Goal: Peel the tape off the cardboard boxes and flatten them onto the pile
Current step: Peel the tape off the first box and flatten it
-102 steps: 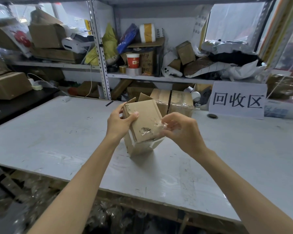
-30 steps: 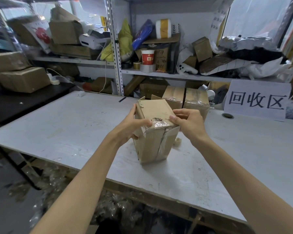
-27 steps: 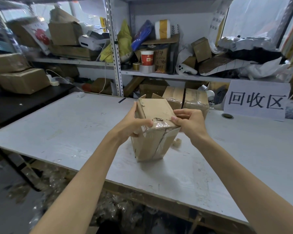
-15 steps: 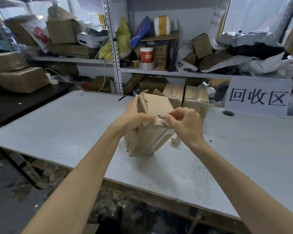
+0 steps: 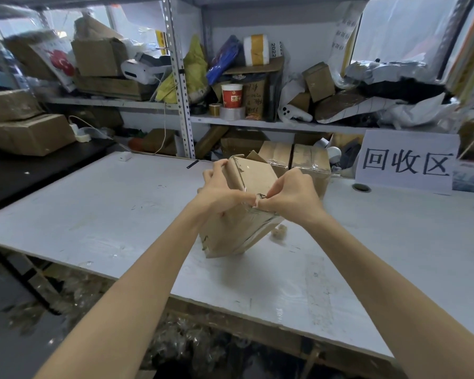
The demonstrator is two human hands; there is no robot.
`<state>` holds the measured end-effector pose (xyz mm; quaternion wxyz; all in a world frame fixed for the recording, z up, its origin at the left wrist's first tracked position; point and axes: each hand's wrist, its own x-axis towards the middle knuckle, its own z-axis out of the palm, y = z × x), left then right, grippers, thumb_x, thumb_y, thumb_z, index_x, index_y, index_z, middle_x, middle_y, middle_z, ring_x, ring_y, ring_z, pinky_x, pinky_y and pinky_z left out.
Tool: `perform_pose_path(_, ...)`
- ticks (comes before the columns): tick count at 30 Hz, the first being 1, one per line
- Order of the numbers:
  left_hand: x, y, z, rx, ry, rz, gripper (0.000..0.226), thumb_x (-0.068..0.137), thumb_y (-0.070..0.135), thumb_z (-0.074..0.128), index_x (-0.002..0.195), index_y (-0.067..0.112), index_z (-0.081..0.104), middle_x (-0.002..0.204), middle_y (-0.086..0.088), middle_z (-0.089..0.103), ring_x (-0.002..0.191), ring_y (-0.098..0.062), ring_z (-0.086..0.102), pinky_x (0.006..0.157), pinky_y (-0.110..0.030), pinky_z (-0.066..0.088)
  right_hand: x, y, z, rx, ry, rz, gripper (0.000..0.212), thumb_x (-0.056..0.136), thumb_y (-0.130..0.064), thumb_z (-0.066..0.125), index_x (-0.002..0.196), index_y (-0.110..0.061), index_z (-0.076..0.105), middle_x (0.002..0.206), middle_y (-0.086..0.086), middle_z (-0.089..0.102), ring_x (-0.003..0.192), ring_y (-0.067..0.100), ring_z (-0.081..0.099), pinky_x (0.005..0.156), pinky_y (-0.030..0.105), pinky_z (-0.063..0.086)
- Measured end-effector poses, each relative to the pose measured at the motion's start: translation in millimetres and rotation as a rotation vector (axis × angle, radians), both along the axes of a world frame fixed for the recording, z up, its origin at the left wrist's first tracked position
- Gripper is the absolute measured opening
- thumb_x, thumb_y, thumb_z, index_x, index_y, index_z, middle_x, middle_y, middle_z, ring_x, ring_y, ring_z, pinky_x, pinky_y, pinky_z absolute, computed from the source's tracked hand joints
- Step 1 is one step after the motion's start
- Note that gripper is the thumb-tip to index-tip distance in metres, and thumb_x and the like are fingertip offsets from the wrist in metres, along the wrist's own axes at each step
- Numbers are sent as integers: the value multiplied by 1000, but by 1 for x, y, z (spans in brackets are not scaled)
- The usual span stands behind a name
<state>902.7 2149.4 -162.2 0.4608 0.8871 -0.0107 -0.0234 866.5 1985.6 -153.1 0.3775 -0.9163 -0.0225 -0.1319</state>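
Far left: stacked taped cartons (image 5: pixel 29 134) on a dark side bench, and a metal shelving unit (image 5: pixel 179 86) crowded with boxes, bags and a red paper cup (image 5: pixel 231 95). Foreground: a white table (image 5: pixel 93 209) with scuffed surface.

Centre: the left hand (image 5: pixel 219 194) grips the cardboard box (image 5: pixel 238 228) from its left side, fingers wrapped over the upper edge and thumb pressed on the near face. The box is tilted, its top leaning away from the camera and its lower near corner resting on the table. Clear tape (image 5: pixel 253 214) runs across the near face of the box, where it appears wrinkled.

Right of centre: the right hand (image 5: pixel 292 195) is closed in a pinch at the top edge of the near face, fingertips meeting the left thumb at the tape; whether a tape end is actually held cannot be told. A small crumpled wad (image 5: pixel 279 231) lies on the table just beside the box.

Behind the hands: two more taped boxes (image 5: pixel 296 160) stand side by side at the table's rear.

Far right: a white sign (image 5: pixel 407 162) with three large dark characters leans at the back of the table.
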Motion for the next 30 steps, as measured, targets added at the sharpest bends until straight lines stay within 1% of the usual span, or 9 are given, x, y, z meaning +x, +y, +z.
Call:
perform_pose_path(3, 1, -4, -1, 44, 5, 17, 126, 41, 50, 79, 147, 39, 13, 146, 4, 20, 131, -33, 35, 103, -56, 46, -4, 5, -8, 4, -67, -42, 22, 63, -27, 86, 66, -9, 74, 56, -2, 63, 56, 8, 60, 48, 23, 51)
perform_pose_path(7, 4, 4, -7, 136, -23, 23, 131, 39, 70, 75, 148, 42, 7, 151, 5, 15, 136, -34, 29, 108, -55, 41, -4, -4, -20, 193, -136, -78, 8, 69, -12, 75, 63, -15, 70, 59, -3, 62, 59, 6, 57, 43, 11, 40)
perform_pose_path(9, 2, 9, -13, 176, -49, 12, 137, 36, 83, 70, 149, 45, 2, 154, 8, 10, 139, -34, 23, 109, -55, 34, -5, -11, -24, 259, -127, -29, 6, 75, -10, 71, 70, -13, 69, 67, 0, 64, 64, 8, 58, 50, 12, 41)
perform_pose_path(12, -1, 15, -21, 154, -97, -26, 150, 23, 94, 66, 147, 48, -4, 148, 14, 6, 140, -29, 18, 110, -54, 32, -5, -19, -27, 300, -88, 69, 2, 80, -10, 70, 80, -8, 68, 82, 6, 68, 80, 18, 64, 68, 29, 52)
perform_pose_path(14, -2, 15, -25, 200, -154, -74, 161, 15, 94, 67, 148, 45, -10, 141, 20, 5, 139, -26, 16, 113, -52, 30, -5, -24, -28, 322, -89, 120, 4, 83, -9, 68, 81, -7, 66, 90, 7, 69, 88, 21, 65, 76, 34, 54)
perform_pose_path(17, -2, 14, -29, 264, -252, -77, 162, 19, 83, 71, 150, 37, -11, 142, 16, 6, 137, -26, 17, 114, -52, 29, -6, -27, -29, 321, -110, 209, 6, 89, -7, 63, 83, -5, 63, 93, 3, 69, 92, 16, 65, 79, 29, 54)
perform_pose_path(22, 0, 17, -35, 244, -269, 28, 157, 21, 79, 71, 152, 34, -2, 146, 1, 22, 132, -27, 26, 109, -51, 34, -12, -26, -39, 271, -329, 210, 8, 87, -2, 65, 81, -5, 59, 79, -7, 65, 84, 2, 63, 66, 19, 53)
perform_pose_path(25, -1, 13, -34, 239, -269, 42, 156, 19, 80, 68, 151, 34, -2, 144, -2, 23, 131, -27, 26, 109, -50, 34, -15, -26, -46, 248, -436, 151, 12, 82, -7, 72, 81, -9, 60, 79, 0, 67, 76, 9, 64, 65, 13, 52)
perform_pose_path(30, -3, 10, -30, 272, -368, 33, 151, 26, 82, 69, 151, 35, -2, 138, -2, 23, 125, -27, 24, 109, -51, 32, -17, -29, -34, 210, -424, 29, 55, 73, -32, 81, 123, -25, 59, 113, -6, 54, 90, 6, 61, 73, 20, 55)
